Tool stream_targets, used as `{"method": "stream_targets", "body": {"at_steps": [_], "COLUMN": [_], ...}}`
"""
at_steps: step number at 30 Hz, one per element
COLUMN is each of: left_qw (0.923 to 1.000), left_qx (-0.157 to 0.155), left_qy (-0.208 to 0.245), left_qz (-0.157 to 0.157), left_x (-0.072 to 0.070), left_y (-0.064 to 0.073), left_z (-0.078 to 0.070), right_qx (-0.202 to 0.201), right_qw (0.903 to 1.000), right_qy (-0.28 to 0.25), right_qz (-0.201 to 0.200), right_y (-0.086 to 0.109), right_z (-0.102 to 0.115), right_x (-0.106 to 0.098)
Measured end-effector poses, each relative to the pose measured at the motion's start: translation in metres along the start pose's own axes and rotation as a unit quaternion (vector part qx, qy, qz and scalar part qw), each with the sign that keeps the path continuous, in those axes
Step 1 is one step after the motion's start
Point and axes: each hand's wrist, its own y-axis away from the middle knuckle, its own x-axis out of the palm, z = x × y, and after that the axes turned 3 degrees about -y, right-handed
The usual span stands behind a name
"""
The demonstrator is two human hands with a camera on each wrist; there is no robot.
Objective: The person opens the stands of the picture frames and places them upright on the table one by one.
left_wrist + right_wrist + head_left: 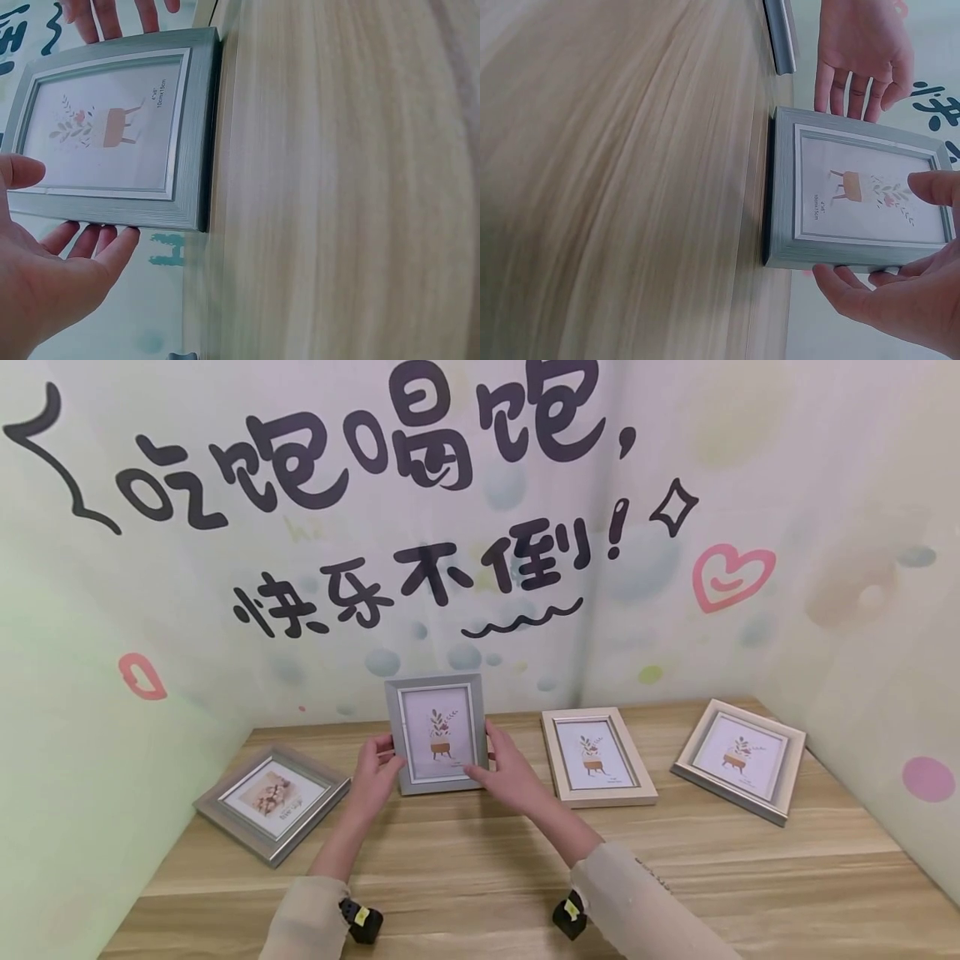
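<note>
A grey-blue picture frame (437,787) stands nearly upright near the back of the table, its plant print facing me. My left hand (377,774) holds its left side, with the fingers along the edge and the thumb close by the front. At the opposite side my right hand (510,771) grips the frame, its thumb (930,187) over the front and its fingers at the edge. The frame's lower edge is right at the wooden tabletop in both wrist views. Its back is hidden.
Left of the hands lies a grey-brown picture frame (217,793) with a flower print. To the right lie a cream frame (603,797) and a beige frame with silvery sides (727,785). A printed wall covering (480,660) rises behind the wooden table (465,893).
</note>
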Motion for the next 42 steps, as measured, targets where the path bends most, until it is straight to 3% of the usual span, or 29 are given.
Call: {"method": "stream_targets", "body": {"at_steps": [7,31,42], "left_qw": [0.9998,0.9978,0.9971], "left_qx": [0.014,-0.021,0.002], "left_qy": [-0.005,-0.060,-0.070], "left_qz": [0.011,0.021,0.032], "left_x": [-0.002,-0.015,-0.011], "left_y": [0.002,0.013,0.019], "left_z": [-0.003,-0.013,-0.023], "right_qx": [-0.006,0.029,0.029], "right_qw": [0.9999,0.9995,0.9994], "right_qy": [-0.012,0.003,0.014], "right_qz": [0.005,0.010,0.012], "right_y": [0.002,0.016,0.026], "right_z": [0.002,-0.011,-0.015], "right_x": [-0.003,-0.016,-0.029]}}
